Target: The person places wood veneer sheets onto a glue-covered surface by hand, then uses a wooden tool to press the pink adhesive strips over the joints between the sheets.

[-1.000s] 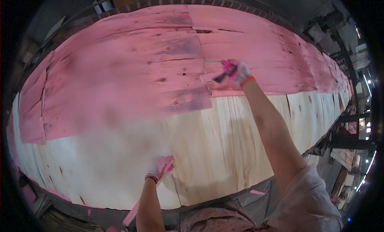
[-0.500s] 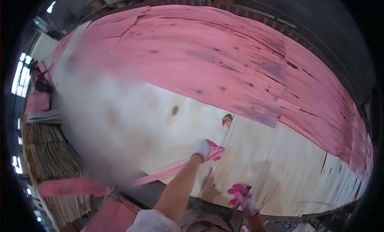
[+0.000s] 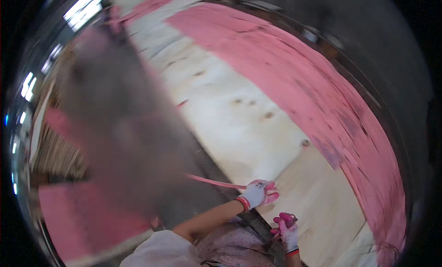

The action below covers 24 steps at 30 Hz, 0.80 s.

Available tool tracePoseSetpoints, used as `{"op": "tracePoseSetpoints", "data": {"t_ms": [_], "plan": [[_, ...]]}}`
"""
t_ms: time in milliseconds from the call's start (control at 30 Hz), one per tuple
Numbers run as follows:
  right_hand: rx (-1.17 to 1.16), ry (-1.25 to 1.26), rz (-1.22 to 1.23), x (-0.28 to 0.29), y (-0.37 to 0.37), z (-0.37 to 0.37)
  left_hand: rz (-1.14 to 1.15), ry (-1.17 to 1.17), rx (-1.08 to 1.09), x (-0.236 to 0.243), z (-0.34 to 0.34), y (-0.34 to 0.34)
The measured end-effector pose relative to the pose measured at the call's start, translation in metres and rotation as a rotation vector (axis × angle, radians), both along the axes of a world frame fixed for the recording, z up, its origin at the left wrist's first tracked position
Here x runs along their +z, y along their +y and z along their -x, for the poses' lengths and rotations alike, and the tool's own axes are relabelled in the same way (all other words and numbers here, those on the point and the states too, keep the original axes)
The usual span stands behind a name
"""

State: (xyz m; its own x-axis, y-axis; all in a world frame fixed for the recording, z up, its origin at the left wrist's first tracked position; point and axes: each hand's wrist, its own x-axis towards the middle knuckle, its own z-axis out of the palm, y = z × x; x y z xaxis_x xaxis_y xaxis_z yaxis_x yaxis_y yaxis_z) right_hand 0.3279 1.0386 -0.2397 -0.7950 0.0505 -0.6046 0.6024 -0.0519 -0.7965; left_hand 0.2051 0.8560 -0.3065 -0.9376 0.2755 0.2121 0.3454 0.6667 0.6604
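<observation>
My left hand [image 3: 260,194], in a white work glove with pink-stained fingers, is closed round the end of a thin pink veneer strip [image 3: 215,182]. The strip runs leftward from the hand past the near edge of a pale wood veneer sheet [image 3: 239,124]. Close by on the right, my right hand [image 3: 286,230] wears a matching glove. Its fingers are curled over the sheet's near edge area; a small dark bit shows at the fingertips, too small to name. Pink veneer sheets [image 3: 285,87] lie along the far side of the pale one.
A stack of thin veneer sheets [image 3: 62,152] stands at the left, with a pink sheet [image 3: 87,221] in front of it. Windows [image 3: 85,11] shine at the upper left. A large grey blur hides much of the left middle.
The view has turned left, so the sheets now slant down to the right. My left hand has come nearer the pale sheet's near edge with the strip. My right hand's fingers are more curled.
</observation>
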Motion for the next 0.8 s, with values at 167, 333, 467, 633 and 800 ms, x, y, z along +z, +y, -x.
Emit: {"op": "tracePoseSetpoints", "data": {"t_ms": [167, 333, 467, 633, 800], "plan": [[0.432, 0.075, 0.011, -0.008, -0.004, -0.022, 0.127, -0.555, 0.425, 0.063, -0.168, -0.123], [0.594, 0.089, -0.121, -0.019, -0.022, -0.077, -0.16, -0.829, 0.99, 0.068, -0.388, -0.17], [0.818, 0.145, 0.055, -0.028, -0.063, -0.119, -0.322, -0.851, 1.408, 0.043, -0.537, -0.184], [1.063, 0.063, 0.096, -0.027, -0.137, -0.14, -1.151, -0.334, 1.499, -0.049, -0.697, -0.187], [1.216, 0.065, 0.149, -0.023, -0.245, -0.178, -1.73, -0.428, 1.298, -0.149, -0.874, -0.197]]}}
